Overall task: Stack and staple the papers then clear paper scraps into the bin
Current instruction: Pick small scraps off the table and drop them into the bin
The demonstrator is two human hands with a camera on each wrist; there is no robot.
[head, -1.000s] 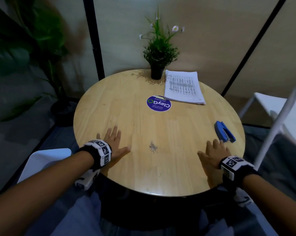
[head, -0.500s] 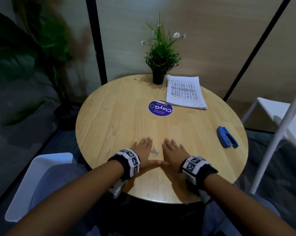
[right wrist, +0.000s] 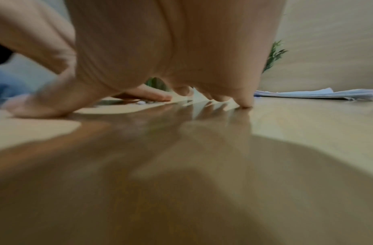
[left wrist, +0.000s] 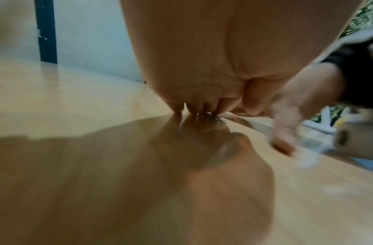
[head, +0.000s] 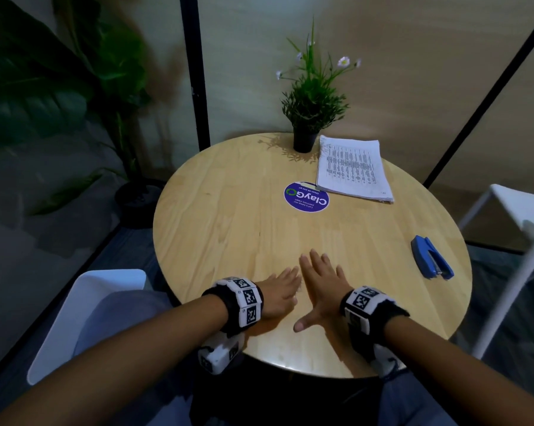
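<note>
The stacked papers (head: 353, 169) lie at the far right of the round wooden table (head: 229, 226), and a blue stapler (head: 431, 256) sits near its right edge. Both hands lie flat on the table near the front edge, side by side. My left hand (head: 279, 292) has its fingertips partly under my right hand (head: 321, 284). A small pile of paper scraps (left wrist: 208, 116) sits at the left fingertips in the left wrist view, and the same scraps (right wrist: 142, 102) show between the hands in the right wrist view. In the head view the hands cover the pile.
A small potted plant (head: 310, 109) stands at the table's far edge beside the papers. A round purple sticker (head: 306, 196) is on the tabletop. White chairs stand at the left (head: 84, 318) and the right (head: 521, 210). No bin is in view.
Both hands slid inward across the table from the sides. They now meet over the scrap pile, which was visible between them before.
</note>
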